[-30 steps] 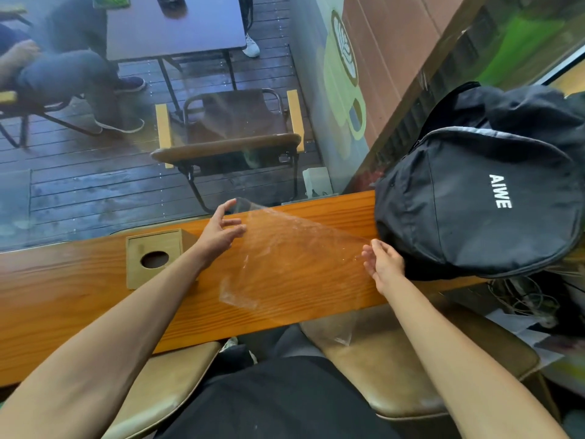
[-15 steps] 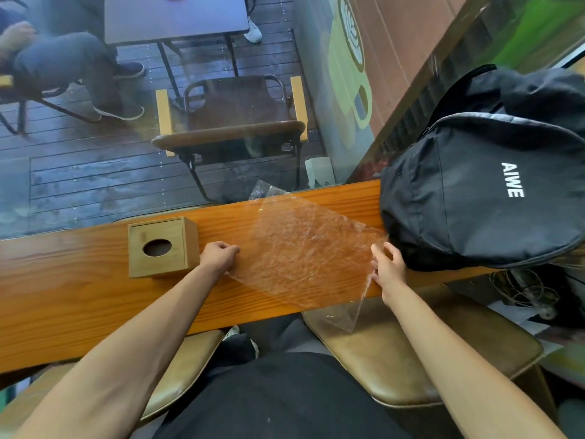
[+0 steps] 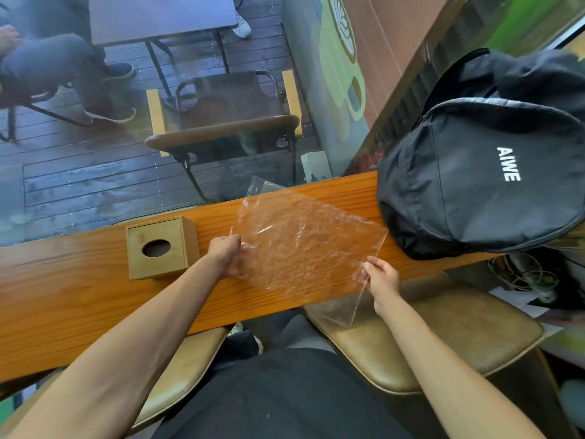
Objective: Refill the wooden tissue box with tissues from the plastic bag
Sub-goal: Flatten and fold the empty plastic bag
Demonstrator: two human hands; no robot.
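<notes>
Your left hand (image 3: 226, 253) has slid right from beside the box (image 3: 161, 247), fingers now curled onto the bag (image 3: 304, 248); your right hand (image 3: 381, 277) pinches its near-right edge.

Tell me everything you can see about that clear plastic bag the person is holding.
The plastic bag is transparent, crinkled and glossy, and looks flat, with no tissues visible inside. It lies spread over the wooden counter, turned like a diamond, its near corner hanging past the counter's edge over the seat. The left hand grips its left corner; the right hand pinches its right edge. It sits between the wooden tissue box and the black backpack, touching neither.
</notes>
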